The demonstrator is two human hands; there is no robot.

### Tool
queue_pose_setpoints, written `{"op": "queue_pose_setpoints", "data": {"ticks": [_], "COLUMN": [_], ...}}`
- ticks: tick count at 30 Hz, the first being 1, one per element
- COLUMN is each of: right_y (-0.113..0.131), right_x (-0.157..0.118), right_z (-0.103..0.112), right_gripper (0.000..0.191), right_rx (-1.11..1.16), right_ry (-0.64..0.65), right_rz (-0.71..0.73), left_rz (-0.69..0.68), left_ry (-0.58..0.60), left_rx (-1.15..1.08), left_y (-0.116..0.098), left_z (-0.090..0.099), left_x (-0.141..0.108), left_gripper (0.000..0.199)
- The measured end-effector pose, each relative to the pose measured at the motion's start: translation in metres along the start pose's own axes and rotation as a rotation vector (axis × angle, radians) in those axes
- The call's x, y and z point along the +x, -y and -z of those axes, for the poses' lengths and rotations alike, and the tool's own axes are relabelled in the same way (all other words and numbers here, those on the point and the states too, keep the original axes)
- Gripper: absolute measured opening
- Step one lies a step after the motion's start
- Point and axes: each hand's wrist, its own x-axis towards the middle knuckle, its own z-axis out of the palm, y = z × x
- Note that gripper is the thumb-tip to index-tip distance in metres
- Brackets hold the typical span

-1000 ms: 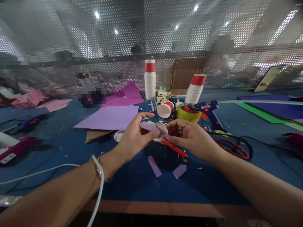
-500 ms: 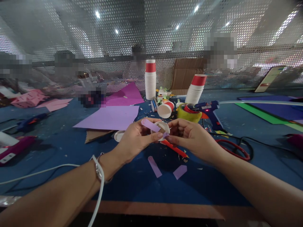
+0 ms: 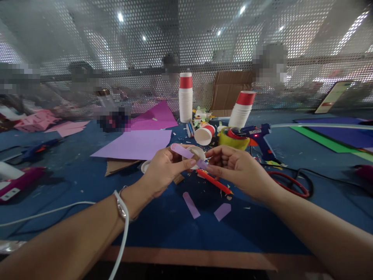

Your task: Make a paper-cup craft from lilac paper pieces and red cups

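Head view: above the worktop [image 3: 157, 229], the left hand [image 3: 160, 171] has its fingers pinching a lilac strip [image 3: 181, 151] against a round white cup [image 3: 198, 150]; the right hand [image 3: 237, 167] has fingers pinching a lilac paper end [image 3: 202, 165] beside it.

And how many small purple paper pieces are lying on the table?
2: a narrow strip, and a shorter pointed piece to its right, both nearer to the camera than the orange-red pencil. Others may be hidden.
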Motion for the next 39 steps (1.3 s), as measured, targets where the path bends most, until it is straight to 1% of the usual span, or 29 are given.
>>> {"op": "queue_pose_setpoints", "data": {"ticks": [4, 7, 9, 11, 13, 15, 19, 20, 23, 25, 27, 29, 31, 32, 34, 36, 37, 39], "right_y": [-0.002, -0.004, -0.003, 0.000, 0.005, 0.012, 0.023, 0.024, 0.025, 0.022, 0.018, 0.017, 0.020, 0.023, 0.031, 0.037, 0.038, 0.035], "right_x": [0.000, -0.001, -0.003, -0.003, -0.002, 0.003, 0.026, 0.034, 0.057, 0.069, 0.075, 0.076, 0.071, 0.068, 0.059, 0.051, 0.048, 0.043], "right_z": [0.004, 0.004, 0.002, -0.004, -0.013, -0.025, -0.056, -0.064, -0.085, -0.096, -0.104, -0.107, -0.105, -0.100, -0.085, -0.064, -0.052, -0.029], "right_gripper": [0.031, 0.024, 0.018, 0.011, 0.007, 0.007, 0.010, 0.015, 0.022, 0.021, 0.017, 0.018, 0.020, 0.018, 0.017, 0.010, 0.010, 0.010], "right_rx": [-0.153, -0.300, -0.396, -0.485, -0.583, -0.715, -1.024, -1.104, -1.151, -1.163, -1.167, -1.111, -0.982, -0.907, -0.791, -0.727, -0.680, -0.471], "right_ry": [-0.078, -0.108, -0.101, -0.039, 0.072, 0.180, 0.347, 0.360, 0.360, 0.371, 0.374, 0.371, 0.383, 0.401, 0.426, 0.458, 0.480, 0.492], "right_rz": [0.079, 0.129, 0.155, 0.186, 0.241, 0.328, 0.527, 0.567, 0.602, 0.615, 0.620, 0.603, 0.561, 0.535, 0.475, 0.419, 0.367, 0.168], "left_rz": [0.030, 0.065, 0.057, -0.004, -0.117, -0.211, -0.305, -0.313, -0.311, -0.298, -0.280, -0.261, -0.249, -0.245, -0.236, -0.213, -0.194, -0.141], "left_ry": [-0.085, -0.158, -0.218, -0.294, -0.374, -0.439, -0.512, -0.525, -0.547, -0.551, -0.548, -0.544, -0.537, -0.533, -0.511, -0.462, -0.430, -0.371], "left_rx": [-0.023, -0.043, -0.055, -0.060, -0.062, -0.082, -0.097, -0.097, -0.088, -0.070, -0.044, -0.020, -0.002, 0.000, -0.006, -0.016, -0.022, -0.038], "left_y": [-0.002, -0.004, -0.008, -0.014, -0.020, -0.024, -0.026, -0.025, -0.023, -0.022, -0.020, -0.019, -0.018, -0.018, -0.018, -0.019, -0.019, -0.018], "left_z": [0.005, 0.011, 0.017, 0.026, 0.038, 0.049, 0.065, 0.066, 0.067, 0.066, 0.064, 0.063, 0.062, 0.061, 0.060, 0.057, 0.054, 0.048], "left_x": [0.003, 0.007, 0.010, 0.014, 0.018, 0.022, 0.028, 0.029, 0.030, 0.030, 0.029, 0.028, 0.027, 0.026, 0.024, 0.022, 0.021, 0.018], "left_gripper": [0.026, 0.024, 0.022, 0.019, 0.014, 0.012, 0.012, 0.012, 0.014, 0.016, 0.016, 0.016, 0.016, 0.015, 0.014, 0.013, 0.013, 0.013]}}
